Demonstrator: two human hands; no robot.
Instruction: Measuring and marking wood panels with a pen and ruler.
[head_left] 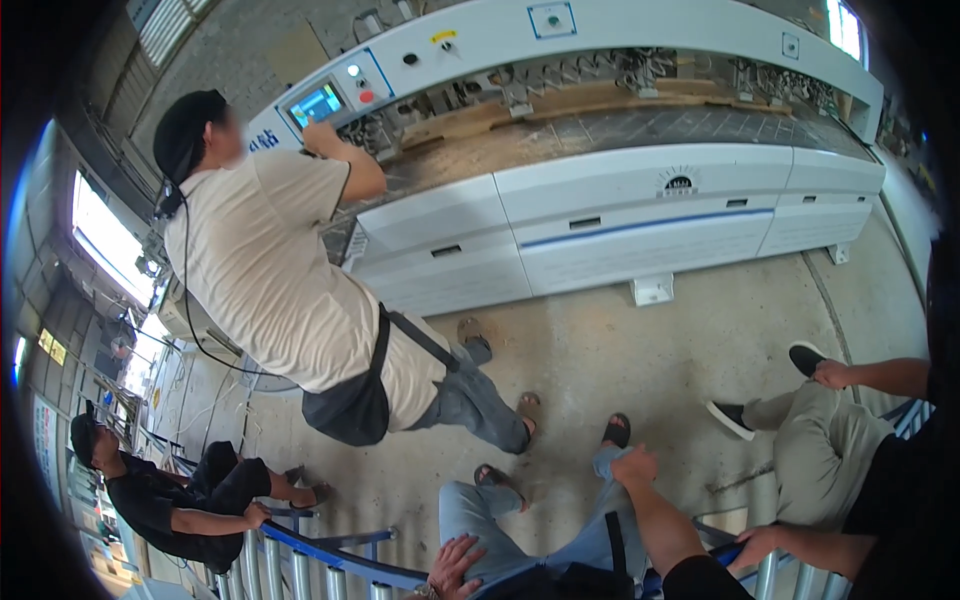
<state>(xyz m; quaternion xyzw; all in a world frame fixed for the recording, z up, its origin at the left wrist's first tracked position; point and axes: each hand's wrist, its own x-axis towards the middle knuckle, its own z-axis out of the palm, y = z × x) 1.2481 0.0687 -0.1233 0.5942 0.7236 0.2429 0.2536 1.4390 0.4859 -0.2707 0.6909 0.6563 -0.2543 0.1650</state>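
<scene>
2 hands, left hand [455,565] and right hand [636,465], fingers apart, flat on jeans-clad knees [600,520].

Plenty out of sight around the white machine [620,215]

Its right end runs off behind the dark rim; the standing person's hand [318,138] covers part of its touchscreen [316,103]; below it, the left hand [455,567] is clipped by the bottom edge.

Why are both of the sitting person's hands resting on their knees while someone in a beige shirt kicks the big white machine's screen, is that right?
Not quite. In the head view, the person in the beige shirt touches the screen with a hand, not a foot. The left hand and right hand do rest on the knees.
</scene>
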